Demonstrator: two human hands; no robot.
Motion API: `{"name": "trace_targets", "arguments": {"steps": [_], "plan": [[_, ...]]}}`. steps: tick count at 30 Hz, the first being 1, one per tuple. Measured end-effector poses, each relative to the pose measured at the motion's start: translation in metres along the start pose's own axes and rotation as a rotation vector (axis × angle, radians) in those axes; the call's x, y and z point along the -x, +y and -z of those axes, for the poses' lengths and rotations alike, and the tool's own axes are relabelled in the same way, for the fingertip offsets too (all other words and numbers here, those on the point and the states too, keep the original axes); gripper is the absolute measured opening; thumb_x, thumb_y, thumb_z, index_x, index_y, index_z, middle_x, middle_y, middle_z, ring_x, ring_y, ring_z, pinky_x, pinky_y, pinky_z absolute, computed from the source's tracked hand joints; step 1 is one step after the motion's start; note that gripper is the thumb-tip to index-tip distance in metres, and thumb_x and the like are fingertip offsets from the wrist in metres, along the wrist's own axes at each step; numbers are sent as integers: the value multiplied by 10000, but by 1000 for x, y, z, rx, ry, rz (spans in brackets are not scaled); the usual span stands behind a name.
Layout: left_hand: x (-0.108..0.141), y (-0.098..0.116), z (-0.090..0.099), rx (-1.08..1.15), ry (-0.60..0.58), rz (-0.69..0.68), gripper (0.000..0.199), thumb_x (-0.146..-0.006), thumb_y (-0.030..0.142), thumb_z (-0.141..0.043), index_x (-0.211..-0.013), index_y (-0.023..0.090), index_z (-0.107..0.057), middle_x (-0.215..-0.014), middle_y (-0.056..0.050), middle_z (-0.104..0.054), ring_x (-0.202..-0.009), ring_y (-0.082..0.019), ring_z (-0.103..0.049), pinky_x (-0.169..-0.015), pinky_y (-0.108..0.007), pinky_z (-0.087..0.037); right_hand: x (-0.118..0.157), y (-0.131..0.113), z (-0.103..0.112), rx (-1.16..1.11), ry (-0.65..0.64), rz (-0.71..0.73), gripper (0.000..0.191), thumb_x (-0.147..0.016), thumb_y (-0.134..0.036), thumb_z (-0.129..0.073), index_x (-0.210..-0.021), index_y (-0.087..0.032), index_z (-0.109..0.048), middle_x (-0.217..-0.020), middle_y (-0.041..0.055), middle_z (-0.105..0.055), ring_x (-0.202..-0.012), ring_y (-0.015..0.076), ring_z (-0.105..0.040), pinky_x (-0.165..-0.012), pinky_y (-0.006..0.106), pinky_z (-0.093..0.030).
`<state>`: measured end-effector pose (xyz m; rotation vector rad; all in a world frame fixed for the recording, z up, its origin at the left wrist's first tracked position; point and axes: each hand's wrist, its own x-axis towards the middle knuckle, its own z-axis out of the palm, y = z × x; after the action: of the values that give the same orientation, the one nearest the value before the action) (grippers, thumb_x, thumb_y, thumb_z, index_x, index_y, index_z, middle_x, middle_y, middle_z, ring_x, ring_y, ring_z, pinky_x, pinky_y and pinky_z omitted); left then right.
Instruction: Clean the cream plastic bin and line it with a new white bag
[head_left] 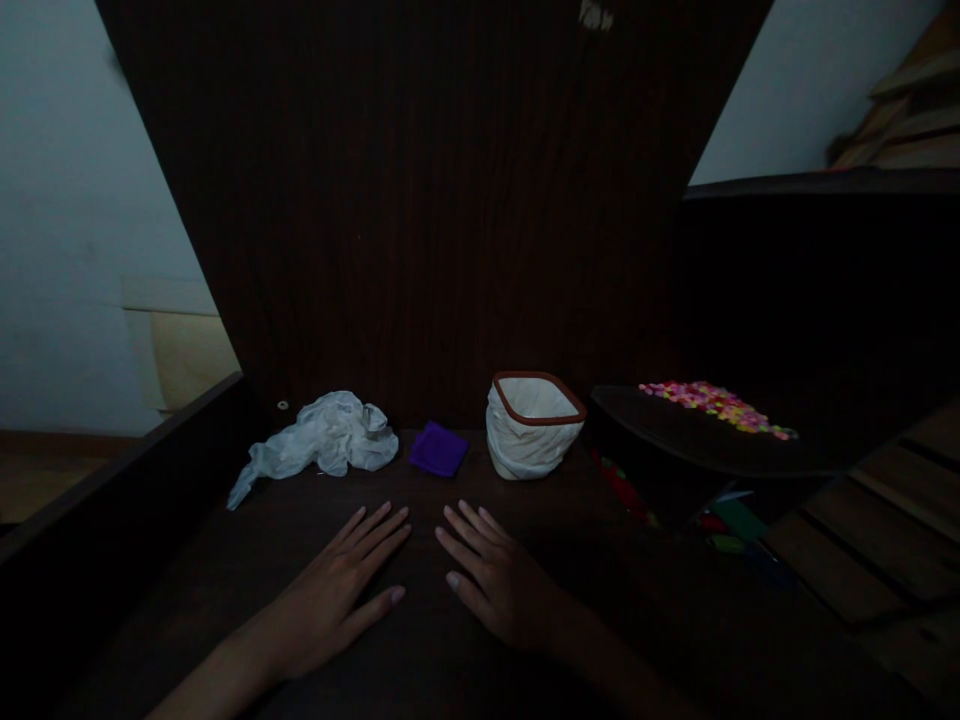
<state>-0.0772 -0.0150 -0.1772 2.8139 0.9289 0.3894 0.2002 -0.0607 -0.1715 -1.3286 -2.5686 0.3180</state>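
Observation:
My left hand lies flat on the dark wooden surface, fingers stretched forward and holding nothing. Opposite it, my right hand rests palm down in the same way, also with nothing in it. Beyond the left hand is a crumpled, whitish plastic bag. A folded purple cloth lies past the gap between the hands. Past my right hand stands a small bin with a brown square rim, lined with a white bag. Neither hand touches any of these.
A dark upright panel rises behind the items. On the right, a curved shelf bears a heap of small colourful pieces. Red and green items lie beneath it. A raised board edges the left side.

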Motion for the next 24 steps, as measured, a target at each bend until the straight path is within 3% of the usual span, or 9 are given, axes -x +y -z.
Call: {"name": "trace_targets", "arguments": {"steps": [11, 16, 20, 24], "plan": [[-1, 2, 1, -70, -33, -2, 620, -1037, 493, -487, -1593, 278, -318, -1631, -78, -354, -1490, -344, -393, -1178, -605, -404, 1, 4, -6, 7, 72, 31, 520, -1038, -319, -482, -1526, -139, -472, -1628, 137, -367, -1524, 323, -314, -1235, 560, -296], [-2, 2, 1, -47, -50, 7, 610, -1043, 500, -467, -1589, 261, -334, -1636, -84, -343, -1502, -344, -367, -1192, -617, -371, 1, 14, -4, 50, 135, 63, 495, -991, -313, -570, -1457, -145, -561, -1588, 147, -444, -1521, 375, -303, -1197, 613, -347], [-2, 3, 2, -12, -56, 21, 609, -1041, 509, -469, -1586, 267, -342, -1641, -81, -336, -1512, -340, -346, -1208, -624, -336, -3, 30, 15, 146, 362, 116, 412, -968, -236, -568, -1351, -102, -637, -1511, 192, -537, -1496, 385, -358, -1162, 636, -394], [-2, 3, 3, 0, -87, 37, 611, -1043, 514, -456, -1583, 249, -347, -1649, -87, -317, -1524, -338, -319, -1214, -634, -314, -12, 38, 51, 197, 675, 125, 362, -957, -172, -530, -1296, -108, -641, -1383, 194, -637, -1405, 335, -478, -1111, 574, -469]]}}
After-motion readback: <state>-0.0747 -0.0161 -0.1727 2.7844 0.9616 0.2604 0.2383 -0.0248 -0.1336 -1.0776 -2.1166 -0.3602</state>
